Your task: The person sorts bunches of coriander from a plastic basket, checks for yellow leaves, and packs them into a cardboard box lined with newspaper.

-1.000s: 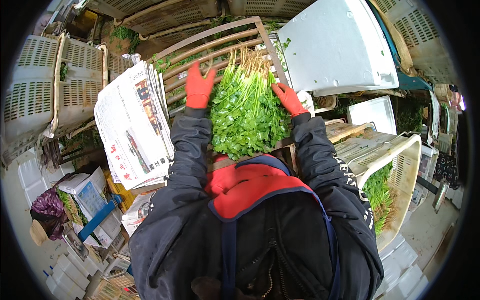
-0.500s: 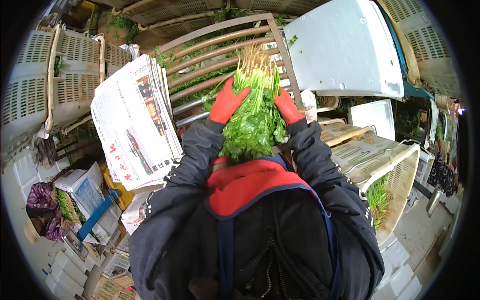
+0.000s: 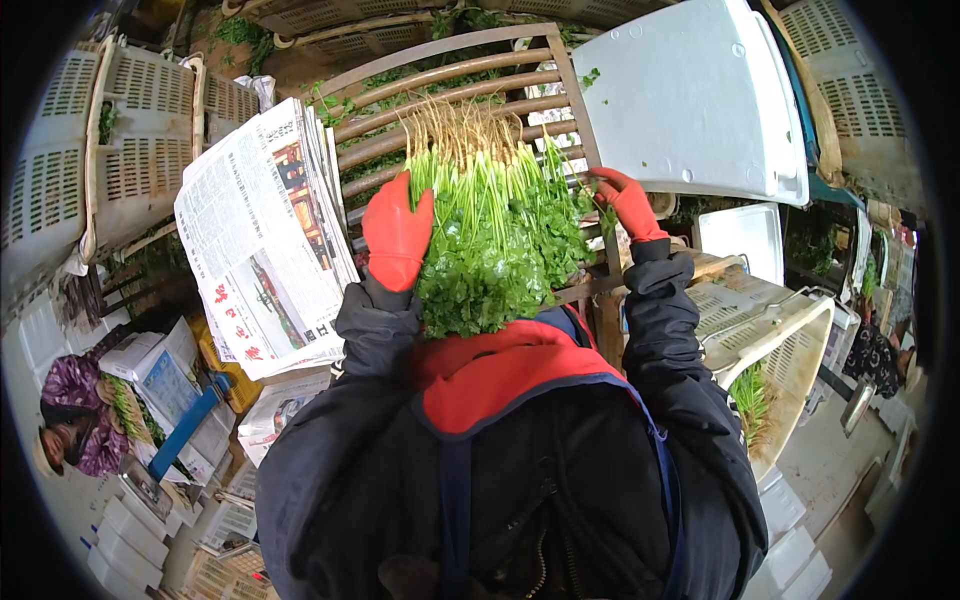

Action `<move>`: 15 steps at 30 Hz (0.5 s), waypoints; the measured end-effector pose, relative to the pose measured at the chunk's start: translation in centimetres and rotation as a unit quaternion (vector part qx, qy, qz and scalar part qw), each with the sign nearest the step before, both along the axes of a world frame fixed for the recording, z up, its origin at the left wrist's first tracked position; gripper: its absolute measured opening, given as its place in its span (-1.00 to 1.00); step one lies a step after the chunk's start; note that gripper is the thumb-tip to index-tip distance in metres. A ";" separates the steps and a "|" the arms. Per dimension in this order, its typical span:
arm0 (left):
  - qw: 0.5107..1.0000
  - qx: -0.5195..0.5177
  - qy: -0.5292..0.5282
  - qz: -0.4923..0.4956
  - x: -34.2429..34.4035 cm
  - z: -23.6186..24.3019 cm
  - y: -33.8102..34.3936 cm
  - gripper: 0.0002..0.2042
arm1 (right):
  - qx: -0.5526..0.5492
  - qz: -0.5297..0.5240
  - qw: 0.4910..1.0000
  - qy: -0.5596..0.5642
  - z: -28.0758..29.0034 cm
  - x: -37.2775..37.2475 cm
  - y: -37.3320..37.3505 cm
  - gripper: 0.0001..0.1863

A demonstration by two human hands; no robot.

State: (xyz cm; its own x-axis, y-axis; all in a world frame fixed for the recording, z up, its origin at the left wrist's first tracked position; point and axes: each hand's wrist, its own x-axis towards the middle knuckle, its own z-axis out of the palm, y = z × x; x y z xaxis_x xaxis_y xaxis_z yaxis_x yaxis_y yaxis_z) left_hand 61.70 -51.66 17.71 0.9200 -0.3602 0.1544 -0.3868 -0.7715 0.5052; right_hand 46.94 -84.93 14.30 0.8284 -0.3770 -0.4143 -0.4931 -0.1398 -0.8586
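Note:
A wide bunch of coriander (image 3: 490, 230) lies fanned out on a slatted metal rack (image 3: 583, 110). Its pale, stringy roots point away from me and its green leaves toward me. My left hand (image 3: 397, 230), in an orange-red rubber glove, rests along the bunch's left edge with fingers stretched out and thumb apart. Off the right edge of the bunch is my right hand (image 3: 628, 203), gloved alike. Its fingers and thumb are bent together around a thin green sprig (image 3: 606, 218), which hangs from the fingertips.
Left of the rack lies a stack of newspapers (image 3: 265, 240). A white foam box lid (image 3: 690, 100) is at the far right. Below it stands a plastic crate (image 3: 800, 350) with more greens (image 3: 752, 395). At the lower left is another person (image 3: 85, 410) in purple sleeves.
Both hands have moved apart from the bunch's sides. The bunch has spread from a tight bundle into a wider, flatter layer. My right hand has shifted right, off the bunch.

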 end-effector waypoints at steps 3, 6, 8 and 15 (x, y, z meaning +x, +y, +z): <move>0.989 -0.129 0.041 -0.057 -1.3 3.0 -2.1 -0.76 | -0.132 -0.018 0.991 0.010 2.4 2.3 0.7 -0.69; 0.984 -0.154 0.022 -0.086 -2.7 2.1 -3.9 -0.80 | -0.102 -0.013 0.994 -0.045 4.8 5.9 4.9 -0.74; 0.981 -0.158 -0.013 -0.109 -3.4 1.8 -4.7 -0.80 | -0.091 0.039 0.993 -0.066 6.0 8.3 7.7 -0.74; 0.989 -0.127 -0.034 -0.072 -6.1 -0.6 -5.9 -0.80 | -0.299 0.233 0.917 -0.121 2.7 11.7 11.6 -0.61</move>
